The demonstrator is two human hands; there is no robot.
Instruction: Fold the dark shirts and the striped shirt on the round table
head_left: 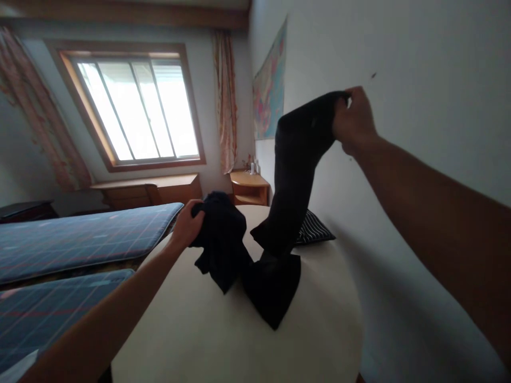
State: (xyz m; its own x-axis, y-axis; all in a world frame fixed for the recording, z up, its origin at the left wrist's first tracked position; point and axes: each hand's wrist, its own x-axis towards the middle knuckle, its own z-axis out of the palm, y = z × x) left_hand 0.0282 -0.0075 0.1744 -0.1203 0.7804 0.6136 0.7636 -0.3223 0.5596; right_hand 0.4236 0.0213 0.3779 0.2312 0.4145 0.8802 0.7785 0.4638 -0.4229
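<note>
A black cloth garment (293,170) hangs from my right hand (355,121), which is closed on its upper edge, raised near the wall. My left hand (188,223) pinches dark cloth (221,234) lower down, at the left of the round cream table (239,340). Between the hands, more black cloth (273,287) rests on the tabletop, its pointed end toward me. Whether the dark pieces are all one garment I cannot tell. Behind the hanging part lies a black and white striped cloth item (317,229), partly hidden.
Plaid blue mattresses (80,236) lie to the left of the table. A wooden corner shelf (249,183) and a desk (159,186) stand beyond, under the window (139,109). The white wall (419,106) runs close along the right side.
</note>
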